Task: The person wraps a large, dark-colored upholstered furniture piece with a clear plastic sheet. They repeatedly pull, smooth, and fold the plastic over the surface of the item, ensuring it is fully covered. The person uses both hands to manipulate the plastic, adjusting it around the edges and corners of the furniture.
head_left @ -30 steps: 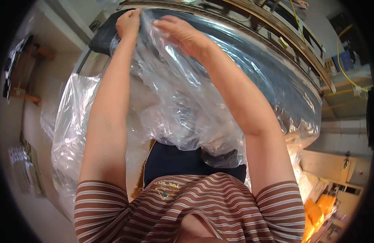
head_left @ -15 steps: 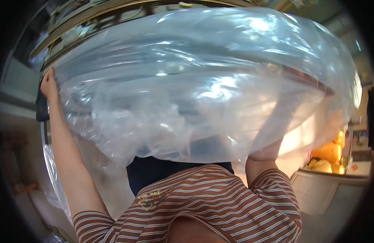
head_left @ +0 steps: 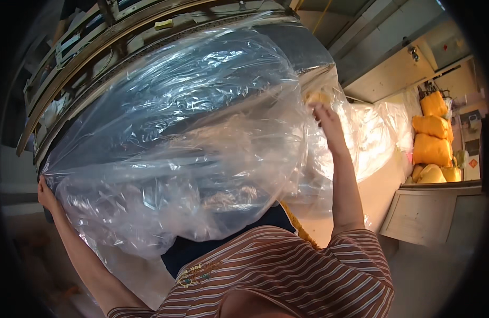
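A large sheet of clear plastic film [head_left: 202, 127] spreads across the space before me, wrinkled and shiny, its near edge bunched against my waist. At the far left, my left hand [head_left: 46, 194] pinches a corner of the film, pulling creases out from that point. My right hand [head_left: 327, 124] is raised beside the film's right side. Its fingers are bent and somewhat apart, and nothing shows in them. Behind that hand, more clear film [head_left: 369, 138] runs off to the right, lit warmly.
Along the back runs a long machine frame [head_left: 96, 69] with curved-looking rails and a small yellow block [head_left: 163, 24] on it. Orange-yellow sacks [head_left: 432, 148] are stacked at the right. Below them stands a pale panel [head_left: 416, 214]. Overhead lies a ceiling area with a lamp fitting [head_left: 414, 53].
My right hand, earlier behind the film, is now out in front of it. The puffed-up film has sunk and drawn leftward, uncovering the right side. My left hand keeps its corner, now lower.
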Motion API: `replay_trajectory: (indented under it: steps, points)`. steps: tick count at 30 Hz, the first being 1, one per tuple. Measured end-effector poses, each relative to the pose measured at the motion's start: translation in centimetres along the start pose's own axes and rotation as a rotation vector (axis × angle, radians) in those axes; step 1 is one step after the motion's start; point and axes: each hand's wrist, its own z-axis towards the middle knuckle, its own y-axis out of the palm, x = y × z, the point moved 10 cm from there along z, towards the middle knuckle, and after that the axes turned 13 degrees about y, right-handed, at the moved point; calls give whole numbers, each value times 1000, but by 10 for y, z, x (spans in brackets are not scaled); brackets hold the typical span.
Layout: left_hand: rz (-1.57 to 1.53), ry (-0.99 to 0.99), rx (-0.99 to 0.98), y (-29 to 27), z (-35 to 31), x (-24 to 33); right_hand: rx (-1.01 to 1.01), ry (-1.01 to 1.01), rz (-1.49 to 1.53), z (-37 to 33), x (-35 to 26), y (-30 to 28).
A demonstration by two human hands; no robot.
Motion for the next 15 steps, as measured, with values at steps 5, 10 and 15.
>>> replay_trajectory:
  steps: [5, 10, 15]
  points:
    - [0, 17, -29, 10, 8, -7, 73, -558, -112, -6, -174, 35]
    - [-64, 63, -65, 16, 8, 6, -153, -1053, -397, 9, -255, 174]
    - [-40, 113, -111, -4, -8, 8, 86, -1119, -906, 20, -193, 226]
